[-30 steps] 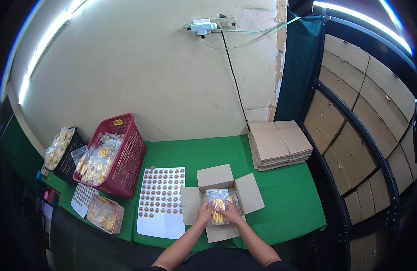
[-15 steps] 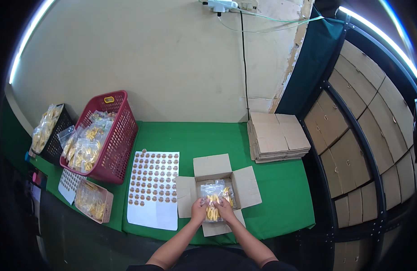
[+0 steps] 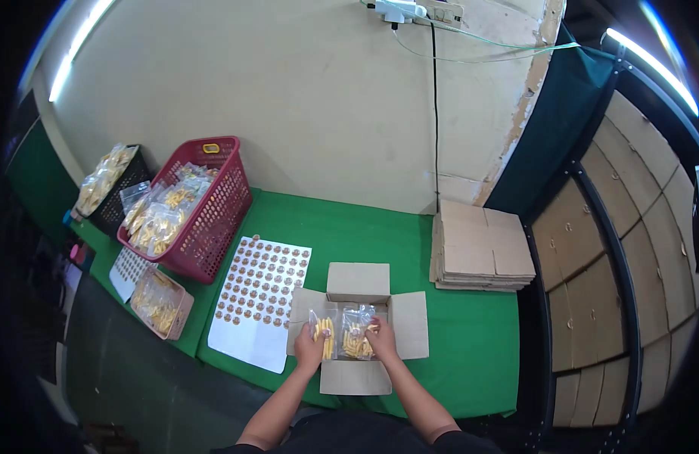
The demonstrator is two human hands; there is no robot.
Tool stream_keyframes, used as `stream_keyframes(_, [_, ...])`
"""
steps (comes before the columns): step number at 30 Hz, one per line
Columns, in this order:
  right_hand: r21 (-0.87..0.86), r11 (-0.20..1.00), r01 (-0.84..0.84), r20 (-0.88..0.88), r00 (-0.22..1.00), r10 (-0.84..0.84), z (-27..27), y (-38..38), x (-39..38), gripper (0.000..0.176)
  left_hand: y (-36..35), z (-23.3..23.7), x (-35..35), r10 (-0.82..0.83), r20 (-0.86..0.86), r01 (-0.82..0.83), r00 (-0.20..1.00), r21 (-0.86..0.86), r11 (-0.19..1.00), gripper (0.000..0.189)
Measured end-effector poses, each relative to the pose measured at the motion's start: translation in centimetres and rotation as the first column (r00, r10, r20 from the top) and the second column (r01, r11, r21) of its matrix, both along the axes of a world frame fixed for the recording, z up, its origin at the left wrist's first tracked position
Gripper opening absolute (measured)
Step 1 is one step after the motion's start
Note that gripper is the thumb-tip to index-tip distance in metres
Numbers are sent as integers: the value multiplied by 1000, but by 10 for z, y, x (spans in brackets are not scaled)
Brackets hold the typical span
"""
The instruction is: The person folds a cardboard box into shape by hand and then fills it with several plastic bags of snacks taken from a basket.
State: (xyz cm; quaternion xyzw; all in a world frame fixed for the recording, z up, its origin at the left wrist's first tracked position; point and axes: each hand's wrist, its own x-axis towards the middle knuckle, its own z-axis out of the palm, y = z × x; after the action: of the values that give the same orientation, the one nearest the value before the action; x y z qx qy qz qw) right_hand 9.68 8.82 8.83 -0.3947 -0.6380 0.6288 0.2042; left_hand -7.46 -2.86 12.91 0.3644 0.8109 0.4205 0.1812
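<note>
Holding the left bag in a part-curled left hand, over the box's left edge. Touching the right bag, inside by the worktop's front edge, with a part-curled right hand, grip unclear.

Two hands are handling two bags; one open box, three baskets, two sticker sheets, one carton stack showing.

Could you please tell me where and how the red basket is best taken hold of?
Likely from above by the rim of the red basket: one grip at the yellow-edged slot in its raised far end, the other opposite, since bags fill the middle.
</note>
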Motion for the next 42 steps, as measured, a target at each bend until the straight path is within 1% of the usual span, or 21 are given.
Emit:
stream_keyframes(1, [288, 955, 65, 219, 967, -132, 2, 0, -5, 62, 2, 18, 8, 11, -99, -20, 995, -90, 996, 46])
stream_keyframes(2, [559, 826, 69, 369, 871, -323, 4, 1, -13, 68, 9, 18, 12, 18, -125, -30, 992, -96, 995, 46])
stream_keyframes(3, [336, 942, 0, 551, 811, -197, 5, 1, -26, 89, 15, 15, 16, 6, -218, -38, 976, -144, 989, 46])
stream_keyframes(4, [326, 945, 9, 535, 823, -192, 10, -2, -36, 89, 21, 16, 22, -15, -305, -47, 952, -194, 980, 47])
stream_keyframes(6, [229, 948, -219, 779, 626, -44, 16, -7, -47, 105, 36, 15, 31, -40, -334, -51, 942, -259, 965, 46])
stream_keyframes(7, [258, 935, -245, 790, 610, -58, -4, -9, -52, 113, 43, 11, 35, -70, -344, -44, 936, -314, 948, 47])
stream_keyframes(11, [400, 873, -280, 786, 595, -169, -36, -13, -48, 108, 61, 8, 45, -160, -334, -5, 929, -445, 896, 51])
stream_keyframes(13, [323, 926, -197, 636, 769, -58, -24, -7, -32, 102, 65, -3, 49, -143, -329, -25, 934, -459, 888, 52])
stream_keyframes(16, [277, 932, -235, 573, 818, 36, -19, 2, -15, 98, 70, -8, 48, -80, -282, -63, 956, -466, 883, 53])
stream_keyframes(18, [281, 931, -235, 598, 802, 22, -11, -1, -13, 98, 68, -13, 51, -39, -238, -80, 971, -470, 879, 54])
stream_keyframes(20, [288, 929, -232, 618, 786, 4, -7, -4, -21, 99, 64, -20, 56, -54, -347, -104, 936, -423, 900, 57])
stream_keyframes(22, [345, 906, -245, 717, 692, -86, -12, -12, -30, 93, 63, -23, 59, -64, -354, -105, 933, -439, 893, 61])
stream_keyframes(23, [348, 906, -240, 716, 692, -92, -16, -12, -30, 93, 62, -25, 59, -69, -360, -110, 930, -454, 884, 64])
stream_keyframes(25, [291, 884, -367, 796, 605, -11, -14, -10, -30, 101, 61, -24, 58, -103, -349, -76, 932, -464, 882, 68])
stream_keyframes(27, [275, 898, -343, 753, 657, 20, -10, -7, -25, 102, 61, -24, 55, -132, -331, -44, 934, -472, 880, 72])
stream_keyframes(29, [262, 912, -317, 709, 704, 41, -11, 1, -17, 103, 66, -23, 51, -17, -85, -28, 996, -508, 861, 79])
stream_keyframes(31, [325, 897, -299, 574, 817, 64, -20, 1, -10, 103, 66, -38, 49, 0, -24, -11, 1000, -472, 882, 81])
stream_keyframes(32, [323, 899, -297, 579, 813, 61, -21, 0, -8, 103, 63, -49, 48, 17, 33, 0, 999, -441, 897, 82])
stream_keyframes(35, [334, 878, -343, 602, 794, 82, -8, 1, -4, 99, 62, -76, 42, 61, 8, -55, 998, -343, 938, 82])
stream_keyframes(37, [301, 934, -195, 497, 868, 21, -15, -3, -3, 92, 61, -72, 41, 46, 3, -42, 999, -338, 940, 82])
stream_keyframes(42, [326, 922, -211, 616, 787, -37, -38, -13, -6, 85, 47, -47, 60, -51, -76, 23, 996, -332, 943, 80])
